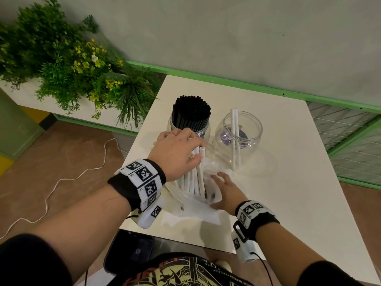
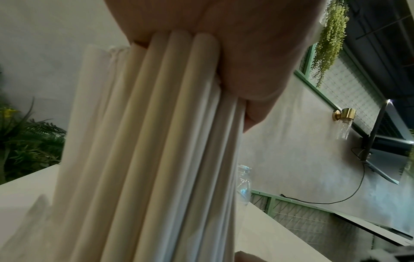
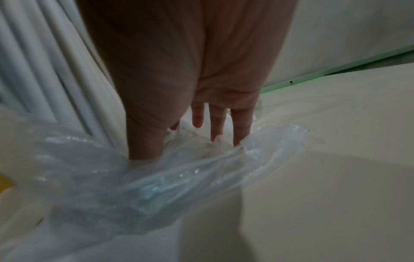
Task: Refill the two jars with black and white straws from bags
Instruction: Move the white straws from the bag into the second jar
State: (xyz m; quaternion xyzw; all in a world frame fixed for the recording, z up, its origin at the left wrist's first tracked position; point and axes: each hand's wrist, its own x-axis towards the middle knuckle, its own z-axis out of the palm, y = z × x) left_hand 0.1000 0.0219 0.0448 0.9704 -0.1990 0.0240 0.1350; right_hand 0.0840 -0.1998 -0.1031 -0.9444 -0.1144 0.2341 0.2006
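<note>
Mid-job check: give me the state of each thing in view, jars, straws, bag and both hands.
Left jar: upright, packed with black straws.
Right jar: upright, open, holds only two white straws.
White straw bundle: upright, lower end in the bag, gripped near the top.
Plastic bag: open, crumpled on the table.
Left hand: grips the bundle.
Right hand: fingers straight, pressing on the bag.
</note>
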